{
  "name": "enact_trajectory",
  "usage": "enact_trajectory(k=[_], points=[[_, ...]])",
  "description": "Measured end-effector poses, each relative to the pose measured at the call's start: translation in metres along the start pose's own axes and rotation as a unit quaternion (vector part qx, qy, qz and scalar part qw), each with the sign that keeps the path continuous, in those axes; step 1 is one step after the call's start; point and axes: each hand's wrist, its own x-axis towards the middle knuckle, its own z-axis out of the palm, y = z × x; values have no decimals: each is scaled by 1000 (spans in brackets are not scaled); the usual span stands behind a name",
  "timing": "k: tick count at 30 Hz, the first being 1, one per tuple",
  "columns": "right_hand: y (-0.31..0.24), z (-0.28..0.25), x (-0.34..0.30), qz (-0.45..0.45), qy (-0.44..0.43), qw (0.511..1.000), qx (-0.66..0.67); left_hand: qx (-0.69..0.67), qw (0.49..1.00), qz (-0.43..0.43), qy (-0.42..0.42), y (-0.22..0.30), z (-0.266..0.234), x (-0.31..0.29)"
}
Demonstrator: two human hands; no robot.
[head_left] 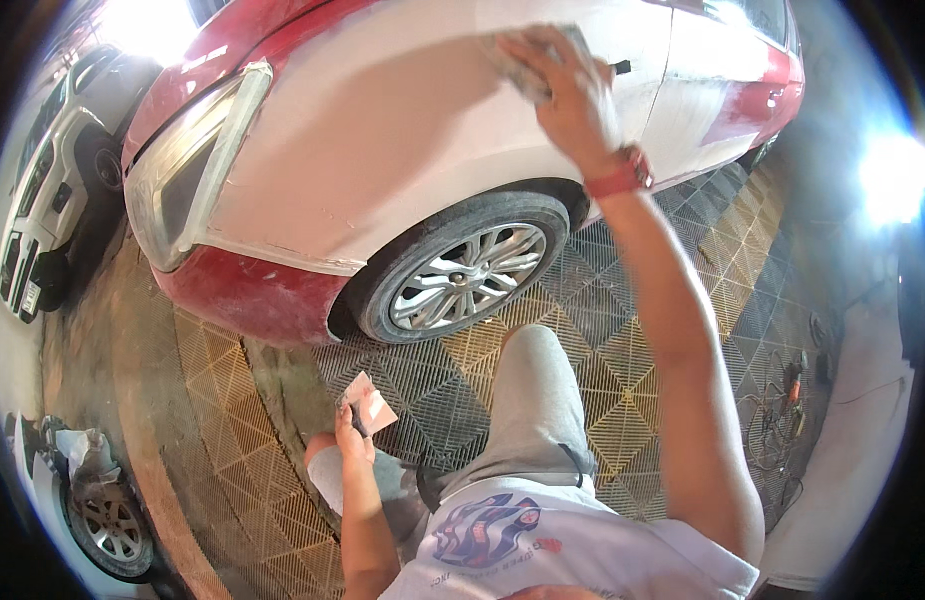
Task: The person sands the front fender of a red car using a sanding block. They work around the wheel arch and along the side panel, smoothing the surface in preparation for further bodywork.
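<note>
In front of me stands a red car whose front fender [382, 130] is covered in pale, primer-like coating. High on this fender, my right hand [567, 90], with a red band on its wrist, presses a greyish pad [530, 78] against the panel. Motion blurs the pad and fingers, so its exact kind does not show. Low by my knee, my left hand [354, 430] is closed on a thin, flat, pinkish-white square piece [378, 410]. That piece is held away from the car. Tape [227, 150] runs along the edge of the headlight [177, 190].
The front wheel [467, 280] sits below the fender. Grating tiles [622, 400] cover the floor. Cables and a tool with an orange part [794, 390] lie at right. A white vehicle [67, 180] stands at left, a separate wheel [107, 525] at lower left. A bright lamp [894, 175] glares at right.
</note>
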Motion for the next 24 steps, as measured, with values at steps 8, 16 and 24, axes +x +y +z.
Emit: enact_trajectory(k=[8,16,24], points=[[-26,17,-130,86,-71,993,-24,-1,999,-22,33,-8,3,15],[9,-25,23,29,74,996,-51,8,999,-28,37,1,20,-4],[1,-14,76,7,44,996,80,23,998,6,56,3,18,-6]])
